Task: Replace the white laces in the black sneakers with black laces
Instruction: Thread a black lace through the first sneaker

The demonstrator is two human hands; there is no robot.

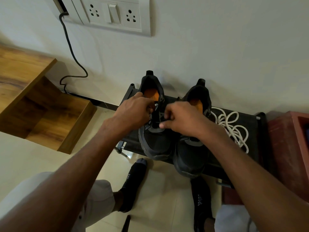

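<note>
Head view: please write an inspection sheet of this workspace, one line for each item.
Surface: black rack against the wall; it carries both sneakers.
Job's things: left sneaker and right sneaker, heels toward the wall; white laces lie loose in a pile beside the right sneaker.
Clutter: nothing seen on the rack.
Hands: left hand and right hand, fingers curled, work at the left sneaker's eyelets; a thin black lace seems pinched, unclear.
Cables: black cable hangs from the wall plate to the floor.
Surroundings: wall sockets, wooden shelf, red box, tiled floor.
</note>
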